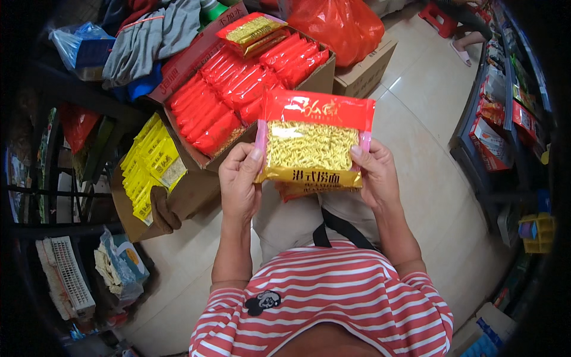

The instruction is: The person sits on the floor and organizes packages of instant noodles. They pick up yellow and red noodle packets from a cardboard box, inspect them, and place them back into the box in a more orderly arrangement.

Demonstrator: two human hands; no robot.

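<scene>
Between both hands I hold a sealed packet of dried noodles (312, 145), red along its top and gold along the bottom, with a clear window. My left hand (241, 178) grips its left edge, thumb on the front. On the right edge, my right hand (379, 172) pinches it the same way. More packets (296, 189) show just below it, over my lap; how they are supported is hidden. Beyond my left hand stands an open cardboard box (314, 78) packed with rows of red noodle packets (236, 85). A few gold-and-red packets (252, 31) lie on top of those rows.
Left of the big box, another carton (196, 192) holds yellow packets (151, 160), a brown cloth (164, 209) over its rim. A red plastic bag (337, 26) sits on a closed carton (366, 67). Stocked shelves (482, 147) line the right. A person's leg (470, 42) shows near a red stool (437, 20).
</scene>
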